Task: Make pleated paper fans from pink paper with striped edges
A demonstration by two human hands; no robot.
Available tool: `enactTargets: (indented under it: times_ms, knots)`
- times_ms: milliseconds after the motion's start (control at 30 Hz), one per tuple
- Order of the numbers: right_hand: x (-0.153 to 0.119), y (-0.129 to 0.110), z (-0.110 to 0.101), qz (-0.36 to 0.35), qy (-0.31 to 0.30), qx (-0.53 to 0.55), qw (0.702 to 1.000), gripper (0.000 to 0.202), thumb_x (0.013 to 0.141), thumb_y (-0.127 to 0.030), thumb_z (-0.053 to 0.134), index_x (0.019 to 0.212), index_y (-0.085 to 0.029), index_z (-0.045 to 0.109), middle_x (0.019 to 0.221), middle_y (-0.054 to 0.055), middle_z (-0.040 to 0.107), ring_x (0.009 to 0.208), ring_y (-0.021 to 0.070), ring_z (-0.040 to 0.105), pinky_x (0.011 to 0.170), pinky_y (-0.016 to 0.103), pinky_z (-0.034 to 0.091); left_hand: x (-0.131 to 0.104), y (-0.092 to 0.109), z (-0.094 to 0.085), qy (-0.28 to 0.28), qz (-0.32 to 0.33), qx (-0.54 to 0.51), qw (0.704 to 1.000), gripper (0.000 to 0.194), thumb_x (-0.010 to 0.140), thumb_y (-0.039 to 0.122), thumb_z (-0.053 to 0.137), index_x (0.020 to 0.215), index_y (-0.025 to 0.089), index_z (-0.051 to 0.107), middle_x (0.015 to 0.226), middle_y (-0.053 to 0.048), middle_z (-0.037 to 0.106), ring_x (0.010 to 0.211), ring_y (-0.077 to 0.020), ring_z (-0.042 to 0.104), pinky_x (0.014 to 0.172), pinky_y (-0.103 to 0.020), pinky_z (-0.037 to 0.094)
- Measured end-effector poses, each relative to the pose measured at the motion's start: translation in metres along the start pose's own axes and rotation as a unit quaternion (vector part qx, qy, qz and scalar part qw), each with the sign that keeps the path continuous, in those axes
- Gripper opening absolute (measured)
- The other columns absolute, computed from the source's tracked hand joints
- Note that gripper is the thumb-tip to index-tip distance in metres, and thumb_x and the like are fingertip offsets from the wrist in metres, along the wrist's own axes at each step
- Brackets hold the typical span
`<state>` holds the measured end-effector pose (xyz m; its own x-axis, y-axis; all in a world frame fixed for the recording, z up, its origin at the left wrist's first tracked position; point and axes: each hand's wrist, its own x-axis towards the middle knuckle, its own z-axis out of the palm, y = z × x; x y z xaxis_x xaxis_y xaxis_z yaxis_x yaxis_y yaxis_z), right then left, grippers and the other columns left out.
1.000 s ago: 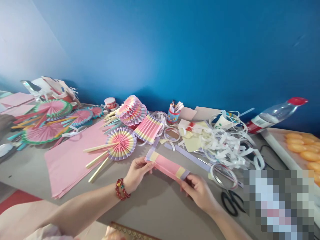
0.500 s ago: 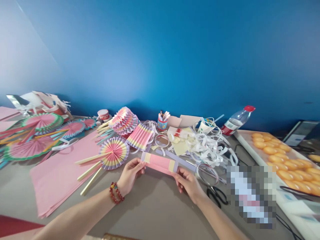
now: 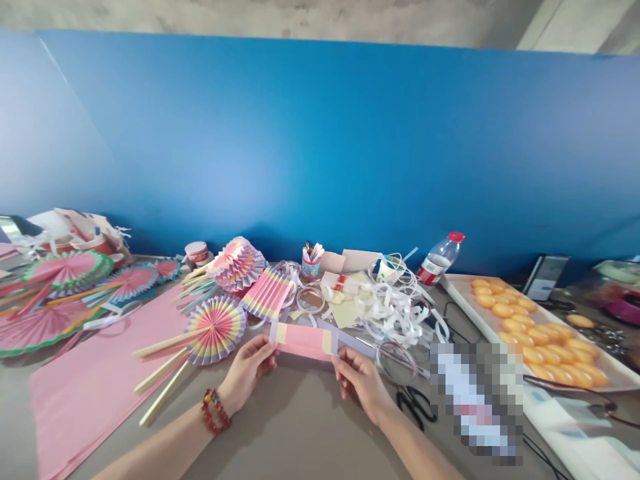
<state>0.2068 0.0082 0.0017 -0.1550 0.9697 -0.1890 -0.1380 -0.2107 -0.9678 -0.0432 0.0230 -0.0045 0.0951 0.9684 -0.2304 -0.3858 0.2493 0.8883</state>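
Between both hands I hold a folded paper strip [image 3: 304,341], pink in the middle with yellow and lilac bands at its ends. My left hand [image 3: 250,371], with a red bead bracelet [image 3: 216,412] at the wrist, pinches the left end. The right end is pinched by my right hand [image 3: 361,381]. Just left of my left hand lies a round pleated paper fan [image 3: 215,330] with pale stick handles [image 3: 165,381]. Behind the strip is a pleated pink, yellow and lilac piece [image 3: 269,293]. Black-handled scissors [image 3: 417,407] lie right of my right hand.
Stacked pink paper [image 3: 100,387] and more fans [image 3: 67,273] cover the left side. White paper strips [image 3: 400,307] are heaped behind, near a pen cup [image 3: 311,267] and a bottle [image 3: 440,259]. On the right stands a tray of orange-yellow ovals [image 3: 550,333]. A blue wall [image 3: 320,147] rises behind.
The camera view has tilted up and shifted right, so the table's things sit lower and further left. Both hands still hold the paper strip, which now looks more level.
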Motion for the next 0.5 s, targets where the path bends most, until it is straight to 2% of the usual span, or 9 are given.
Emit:
enactTargets:
  times_ms: [333,500]
  knots:
    - [0.0054,0.0072,-0.0028,-0.01,0.017,0.045,0.999,0.045,0.074,-0.056,0.073,0.064,-0.019,0.048,0.056,-0.007,0.044,0.044,0.0063,0.035,0.039,0.019,0.038,-0.0004,-0.0013,-0.0015,-0.014,0.008,0.007,1.0,0.031,0.073,0.041,0.079,0.083,0.016,0.063,0.07,0.001,0.061,0.054,-0.006,0.052,0.053,-0.018,0.041]
    - [0.0044,0.0014,-0.0011,0.01,0.014,0.046,0.999,0.043,0.073,-0.056,0.073,0.069,-0.019,0.053,0.06,-0.005,0.05,0.046,0.0071,0.039,0.039,0.019,0.041,0.0013,-0.0052,-0.0024,-0.024,0.01,0.017,1.0,0.03,0.078,0.042,0.073,0.083,0.016,0.06,0.072,0.001,0.06,0.056,-0.007,0.051,0.054,-0.019,0.04]
